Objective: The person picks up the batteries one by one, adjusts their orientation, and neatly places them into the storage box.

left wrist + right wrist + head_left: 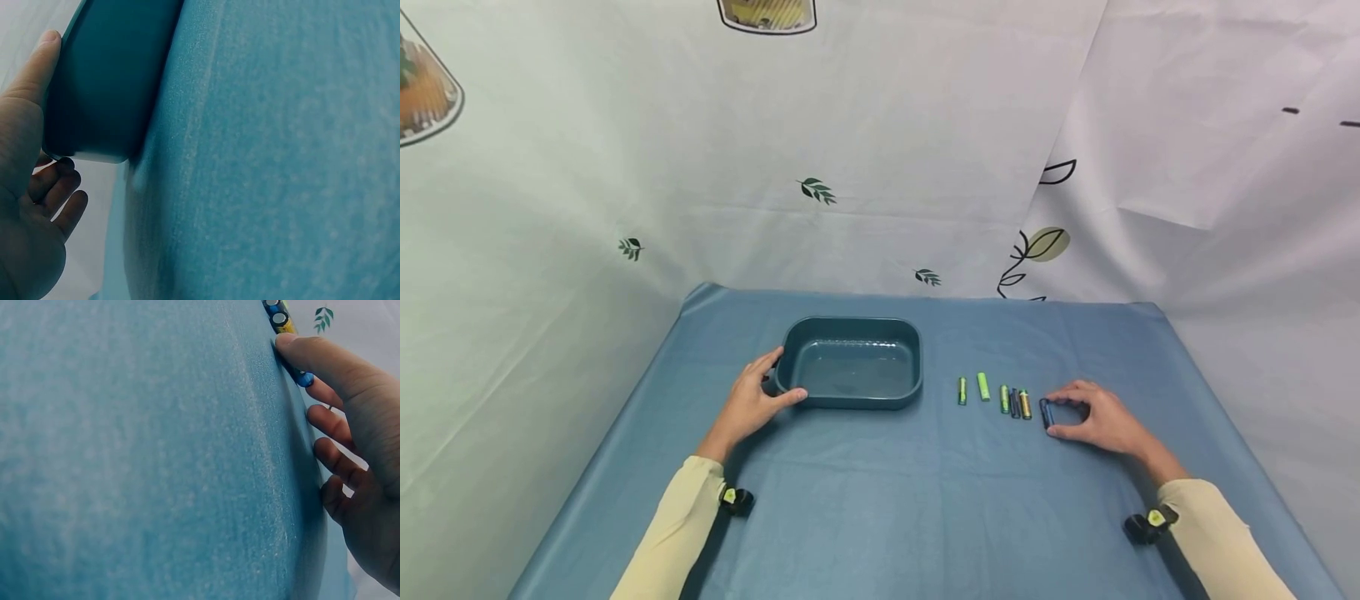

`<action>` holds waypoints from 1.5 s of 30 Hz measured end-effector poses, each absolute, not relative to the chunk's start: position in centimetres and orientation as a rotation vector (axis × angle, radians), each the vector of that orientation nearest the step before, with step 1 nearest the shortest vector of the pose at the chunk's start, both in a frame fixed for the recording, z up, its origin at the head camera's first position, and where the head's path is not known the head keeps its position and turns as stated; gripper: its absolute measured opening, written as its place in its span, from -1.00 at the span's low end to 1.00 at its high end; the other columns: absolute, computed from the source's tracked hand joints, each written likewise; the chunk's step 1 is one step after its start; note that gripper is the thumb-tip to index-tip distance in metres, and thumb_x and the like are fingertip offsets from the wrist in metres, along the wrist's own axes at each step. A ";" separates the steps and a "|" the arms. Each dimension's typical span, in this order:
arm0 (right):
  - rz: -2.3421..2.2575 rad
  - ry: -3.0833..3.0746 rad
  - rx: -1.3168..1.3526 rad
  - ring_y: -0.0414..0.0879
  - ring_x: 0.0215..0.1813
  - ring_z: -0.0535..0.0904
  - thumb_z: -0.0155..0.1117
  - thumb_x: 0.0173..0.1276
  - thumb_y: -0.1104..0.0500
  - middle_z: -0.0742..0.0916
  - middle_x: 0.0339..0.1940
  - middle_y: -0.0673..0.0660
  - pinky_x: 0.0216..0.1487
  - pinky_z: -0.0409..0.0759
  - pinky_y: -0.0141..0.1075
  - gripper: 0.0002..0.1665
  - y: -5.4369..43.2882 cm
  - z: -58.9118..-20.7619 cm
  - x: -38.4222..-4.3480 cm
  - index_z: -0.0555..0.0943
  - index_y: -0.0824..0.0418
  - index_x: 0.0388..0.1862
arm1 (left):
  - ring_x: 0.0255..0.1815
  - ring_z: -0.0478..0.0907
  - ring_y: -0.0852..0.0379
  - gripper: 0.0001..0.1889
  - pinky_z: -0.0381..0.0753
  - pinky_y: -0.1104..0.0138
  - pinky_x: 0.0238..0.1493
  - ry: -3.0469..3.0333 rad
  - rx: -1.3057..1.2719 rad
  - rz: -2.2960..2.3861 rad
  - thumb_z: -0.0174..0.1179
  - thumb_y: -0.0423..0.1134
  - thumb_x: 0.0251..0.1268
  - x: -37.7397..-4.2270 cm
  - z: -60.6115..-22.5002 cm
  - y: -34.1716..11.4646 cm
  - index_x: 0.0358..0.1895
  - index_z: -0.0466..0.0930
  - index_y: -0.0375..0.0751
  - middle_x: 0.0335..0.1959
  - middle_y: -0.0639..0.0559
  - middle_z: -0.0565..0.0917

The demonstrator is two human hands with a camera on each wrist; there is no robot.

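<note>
My left hand (754, 406) grips the left end of a dark teal baking dish (912, 398), with the thumb (39, 69) along its near side and the fingers around the left end. The dish stands upright on the table with nothing in it. On the right, my right hand (1101, 417) pinches a dark blue battery (1047, 414) between thumb and fingertips, at the table's surface. Just left of it lie an orange-and-green battery (1026, 405), a dark battery (1015, 404) and a green battery (1004, 399). Two more green batteries lie apart, one bright (983, 387), one darker (962, 392).
A blue cloth (880, 500) covers the table. White patterned sheets (880, 167) hang behind it and at both sides. Each wrist wears a small black camera, one on the left (739, 502) and one on the right (1144, 528).
</note>
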State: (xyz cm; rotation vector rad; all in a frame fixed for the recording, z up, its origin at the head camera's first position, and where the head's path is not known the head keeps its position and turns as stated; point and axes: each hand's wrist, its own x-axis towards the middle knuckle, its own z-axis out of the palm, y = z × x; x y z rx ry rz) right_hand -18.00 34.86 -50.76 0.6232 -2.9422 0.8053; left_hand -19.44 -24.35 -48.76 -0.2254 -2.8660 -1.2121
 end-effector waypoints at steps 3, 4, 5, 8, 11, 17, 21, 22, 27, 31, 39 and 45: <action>0.803 -2.939 0.606 0.11 0.04 0.61 0.66 0.10 -0.15 0.71 -0.04 0.10 0.02 0.57 0.15 -0.34 34.8 -50.6 -17.9 0.75 0.17 0.11 | 0.42 0.31 -0.34 0.06 0.44 -0.27 0.23 -2.858 -0.225 -1.219 0.46 0.22 0.16 -19.5 -48.7 -24.4 0.65 0.11 -0.06 0.60 -0.27 0.19; 0.798 -2.937 0.602 0.09 0.03 0.61 0.66 0.10 -0.14 0.71 -0.06 0.09 0.01 0.57 0.14 -0.34 34.8 -50.6 -17.9 0.75 0.17 0.10 | 0.42 0.31 -0.34 0.06 0.44 -0.27 0.23 -2.857 -0.224 -1.218 0.46 0.22 0.16 -19.5 -48.7 -24.4 0.65 0.11 -0.05 0.59 -0.27 0.19; 0.793 -2.932 0.598 0.08 0.01 0.62 0.66 0.10 -0.14 0.72 -0.06 0.08 0.00 0.57 0.12 -0.35 34.7 -50.5 -17.9 0.75 0.17 0.10 | 0.42 0.31 -0.35 0.06 0.44 -0.28 0.23 -2.857 -0.228 -1.214 0.46 0.22 0.16 -19.5 -48.8 -24.4 0.65 0.10 -0.06 0.59 -0.28 0.19; 0.773 -2.916 0.587 0.04 -0.01 0.63 0.66 0.09 -0.14 0.74 -0.06 0.07 -0.02 0.57 0.06 -0.37 34.7 -50.5 -17.8 0.76 0.15 0.07 | 0.43 0.30 -0.36 0.07 0.42 -0.29 0.24 -2.854 -0.227 -1.213 0.46 0.22 0.16 -19.5 -48.8 -24.4 0.65 0.10 -0.06 0.59 -0.29 0.19; 0.766 -2.899 0.581 -0.02 -0.05 0.63 0.66 0.09 -0.14 0.76 -0.06 0.07 -0.06 0.58 -0.04 -0.39 34.7 -50.5 -17.7 0.77 0.13 0.06 | 0.45 0.29 -0.35 0.08 0.41 -0.29 0.25 -2.861 -0.224 -1.213 0.45 0.24 0.16 -19.5 -48.9 -24.4 0.66 0.09 -0.05 0.60 -0.28 0.18; 0.821 -2.810 0.590 -0.16 -0.14 0.59 0.68 0.09 -0.07 0.75 -0.05 0.05 -0.23 0.56 -0.27 -0.45 34.5 -50.1 -17.7 0.77 0.07 0.06 | 0.47 0.26 -0.34 0.08 0.39 -0.29 0.27 -2.857 -0.222 -1.230 0.45 0.25 0.16 -19.6 -49.0 -24.4 0.66 0.09 -0.04 0.60 -0.27 0.17; 0.817 -2.757 0.593 -0.16 -0.16 0.56 0.70 0.06 -0.02 0.75 -0.07 0.03 -0.29 0.52 -0.29 -0.45 34.1 -49.6 -17.9 0.77 0.06 0.05 | 0.46 0.27 -0.34 0.08 0.40 -0.29 0.26 -2.850 -0.223 -1.239 0.45 0.25 0.16 -19.6 -49.0 -24.4 0.66 0.08 -0.05 0.60 -0.28 0.17; 0.808 -2.747 0.595 -0.15 -0.16 0.57 0.70 0.06 -0.02 0.75 -0.07 0.03 -0.29 0.53 -0.28 -0.45 34.0 -49.5 -18.0 0.77 0.06 0.05 | 0.46 0.27 -0.34 0.08 0.41 -0.29 0.26 -2.847 -0.224 -1.240 0.45 0.24 0.16 -19.6 -49.0 -24.4 0.66 0.08 -0.05 0.60 -0.28 0.17; 0.785 -2.709 0.605 -0.08 -0.17 0.59 0.71 0.04 0.00 0.75 -0.07 0.02 -0.27 0.57 -0.23 -0.43 33.3 -48.7 -18.2 0.77 0.08 0.05 | 0.43 0.31 -0.34 0.08 0.44 -0.27 0.24 -2.841 -0.233 -1.230 0.46 0.23 0.16 -19.6 -49.0 -24.4 0.66 0.08 -0.07 0.60 -0.29 0.18; 0.792 -2.666 0.611 -0.08 -0.17 0.58 0.72 0.02 0.01 0.75 -0.08 0.00 -0.27 0.58 -0.23 -0.42 32.5 -48.0 -18.5 0.76 0.08 0.06 | 0.42 0.31 -0.33 0.08 0.45 -0.27 0.22 -2.846 -0.232 -1.228 0.46 0.23 0.16 -19.5 -49.0 -24.4 0.66 0.08 -0.06 0.60 -0.29 0.18; 0.831 -2.636 0.604 0.03 -0.15 0.61 0.71 0.04 0.00 0.74 -0.01 0.05 -0.25 0.58 -0.10 -0.37 30.2 -46.6 -19.6 0.74 0.10 0.11 | 0.42 0.31 -0.34 0.09 0.46 -0.26 0.21 -2.852 -0.223 -1.239 0.45 0.24 0.16 -19.4 -48.9 -24.4 0.66 0.08 -0.08 0.59 -0.30 0.17; 0.852 -2.639 0.619 0.00 -0.16 0.60 0.69 0.06 -0.03 0.74 -0.03 0.03 -0.23 0.58 -0.10 -0.38 28.3 -45.8 -20.8 0.74 0.08 0.12 | 0.44 0.29 -0.34 0.08 0.46 -0.26 0.22 -2.850 -0.222 -1.252 0.45 0.24 0.16 -19.6 -49.0 -24.3 0.66 0.08 -0.06 0.60 -0.29 0.16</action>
